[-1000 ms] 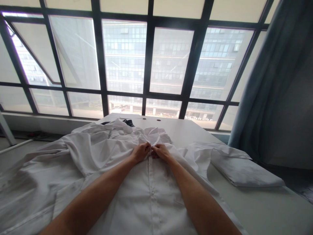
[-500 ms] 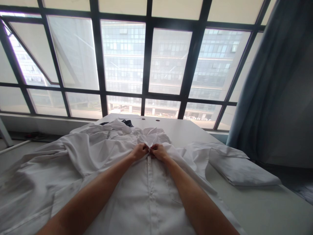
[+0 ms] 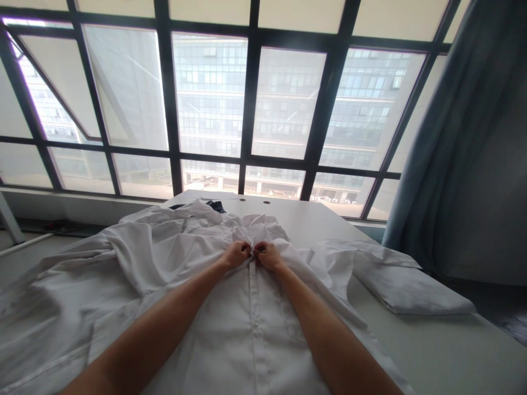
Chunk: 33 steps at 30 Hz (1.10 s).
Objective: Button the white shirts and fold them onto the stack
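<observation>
A white button-up shirt lies spread out in front of me, its button placket running up the middle toward the collar. Near the top of the placket, just below the collar, my left hand pinches the cloth from the left side. Close beside it my right hand is closed on the opposite edge of the same opening. The fingertips of both hands almost meet there. Any button between them is too small to make out.
More crumpled white cloth lies at the far left, with a dark item behind it. A folded white garment rests on the white table at right. Windows stand ahead; a grey-blue curtain hangs at right.
Both hands stay at the top of the placket, with only slight finger movement. The whole view has shifted a little; the shirt lies as before.
</observation>
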Available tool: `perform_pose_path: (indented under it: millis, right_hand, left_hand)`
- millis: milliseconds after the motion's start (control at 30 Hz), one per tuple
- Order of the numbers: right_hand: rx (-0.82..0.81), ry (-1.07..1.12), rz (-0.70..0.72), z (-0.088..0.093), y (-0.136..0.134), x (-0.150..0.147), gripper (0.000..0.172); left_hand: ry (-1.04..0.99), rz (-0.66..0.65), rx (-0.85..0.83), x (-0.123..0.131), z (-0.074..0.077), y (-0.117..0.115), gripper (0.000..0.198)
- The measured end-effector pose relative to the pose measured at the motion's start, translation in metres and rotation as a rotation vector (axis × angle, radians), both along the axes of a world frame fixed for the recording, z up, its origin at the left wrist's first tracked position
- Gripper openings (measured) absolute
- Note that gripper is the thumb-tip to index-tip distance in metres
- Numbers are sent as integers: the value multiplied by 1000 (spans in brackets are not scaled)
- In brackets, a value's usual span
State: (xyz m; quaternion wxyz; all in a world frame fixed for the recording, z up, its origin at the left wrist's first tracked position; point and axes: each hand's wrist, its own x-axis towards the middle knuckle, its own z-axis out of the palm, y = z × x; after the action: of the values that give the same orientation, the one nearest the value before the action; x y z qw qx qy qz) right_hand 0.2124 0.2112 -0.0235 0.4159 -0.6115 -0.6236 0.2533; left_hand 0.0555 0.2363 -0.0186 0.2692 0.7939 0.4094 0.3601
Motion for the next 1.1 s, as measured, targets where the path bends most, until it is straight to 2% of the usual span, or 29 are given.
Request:
perform_pose_path:
  millis: [533,800,1100]
  right_hand:
    - [119,-51,-21,4,-7,-4,7]
    - [51,3,-35,1,-1,-4,6]
    - [36,46,-55,-6,4,-4,10]
  left_hand:
    - [-57,47,-97,4,-2,5,21]
    - [-56,124,-87,9,-10,8,21]
    - [-77,180,-52,10,-10,2,18]
